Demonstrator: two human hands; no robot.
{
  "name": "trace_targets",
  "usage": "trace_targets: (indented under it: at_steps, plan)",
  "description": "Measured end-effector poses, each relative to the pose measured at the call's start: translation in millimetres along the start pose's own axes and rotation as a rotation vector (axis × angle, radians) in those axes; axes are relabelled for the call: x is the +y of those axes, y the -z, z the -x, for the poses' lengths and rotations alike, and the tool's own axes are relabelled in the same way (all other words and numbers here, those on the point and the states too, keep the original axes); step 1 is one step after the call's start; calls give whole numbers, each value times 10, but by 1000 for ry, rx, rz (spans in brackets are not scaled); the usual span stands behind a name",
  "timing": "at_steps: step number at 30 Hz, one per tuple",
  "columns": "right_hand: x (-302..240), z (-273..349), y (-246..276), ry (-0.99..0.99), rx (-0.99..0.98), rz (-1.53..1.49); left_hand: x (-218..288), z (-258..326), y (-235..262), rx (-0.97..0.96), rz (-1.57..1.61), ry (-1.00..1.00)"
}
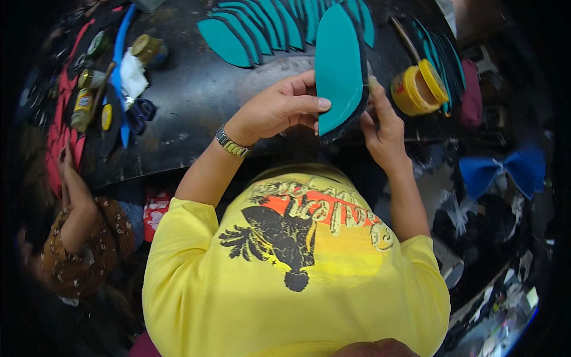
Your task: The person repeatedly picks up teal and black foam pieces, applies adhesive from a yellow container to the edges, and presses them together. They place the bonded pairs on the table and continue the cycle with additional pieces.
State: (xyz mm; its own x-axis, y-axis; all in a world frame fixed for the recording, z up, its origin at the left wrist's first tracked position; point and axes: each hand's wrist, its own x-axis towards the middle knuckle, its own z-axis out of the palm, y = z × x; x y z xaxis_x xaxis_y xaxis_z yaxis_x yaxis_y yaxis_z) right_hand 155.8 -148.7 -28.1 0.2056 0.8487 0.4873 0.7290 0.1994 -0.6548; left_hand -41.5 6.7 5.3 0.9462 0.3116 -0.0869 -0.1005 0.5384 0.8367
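A teal insole [339, 68] with a black edge stands tilted up between my hands over the near part of the dark table. My left hand [284, 107], with a metal watch on the wrist, pinches its lower left side, thumb on the teal face. My right hand [385, 122] is closed at the black right edge; its fingertips are partly hidden behind the piece. A pale line curves along the teal face near that edge. Several more teal insoles [229, 43] lie overlapped in a row behind it.
Right of my hands stands a yellow pot [410, 92] with its yellow lid tilted on it, near a wooden-handled tool [405, 40] and more teal pieces. At left are jars [146, 49], scissors [141, 113], blue and red strips. Another person's arm [77, 196] reaches in at far left.
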Motion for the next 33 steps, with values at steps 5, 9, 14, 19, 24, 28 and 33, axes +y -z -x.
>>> trace_targets:
  at_steps: [5,9,14,19,24,28,33]
  plan:
    - [123,-100,-202,-106,69,-178,600,-10,795,399,-399,-362]
    - [253,-130,-368,-245,194,-433,1086,-169,1731,771,-327,-456]
    - [296,-81,-400,-133,133,-284,1411,-440,2687,1045,-382,-370]
    - [268,-84,-418,-158,121,-243,1552,-757,3146,1144,-434,-270]
    - [227,-95,-421,-246,158,-256,1585,-1018,3610,1174,-480,-192]
    - [211,-90,-416,-282,152,-248,1493,-1107,4014,1278,-875,-122]
    - [236,-94,-433,-287,173,-227,1471,-1087,4067,1444,-1449,-68]
